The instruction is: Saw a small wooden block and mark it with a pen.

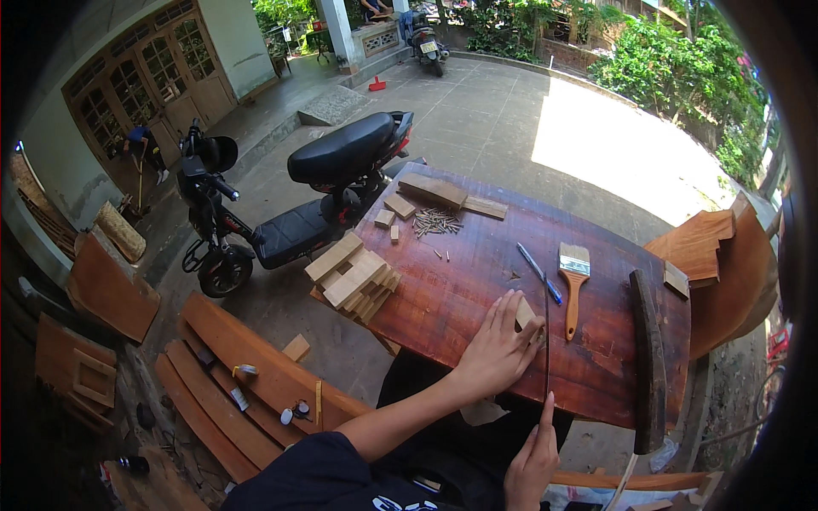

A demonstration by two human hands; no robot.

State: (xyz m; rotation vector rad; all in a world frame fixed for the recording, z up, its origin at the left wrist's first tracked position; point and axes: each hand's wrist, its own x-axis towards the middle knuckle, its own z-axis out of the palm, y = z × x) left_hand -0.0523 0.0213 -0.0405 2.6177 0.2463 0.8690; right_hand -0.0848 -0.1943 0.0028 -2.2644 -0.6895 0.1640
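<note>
My left hand (498,345) presses a small pale wood block (523,314) down on the glossy reddish-brown table (460,294), fingers closed around it. In my right hand (532,460), below the table's near edge, is the lower end of a thin, straight dark tool (547,362), seen edge-on. It runs away from me just right of the left fingertips; whether it is a saw or a file I cannot tell. A blue pen (540,273) and a flat paintbrush (573,289) with a wooden handle lie beyond and to the right.
Stacked wood pieces (356,272) sit at the table's left corner, near a pile of short wooden pegs (436,222). A dark wood strip (649,366) lies along the right side. A black scooter (298,221) stands beyond; long boards (256,366) lie lower left.
</note>
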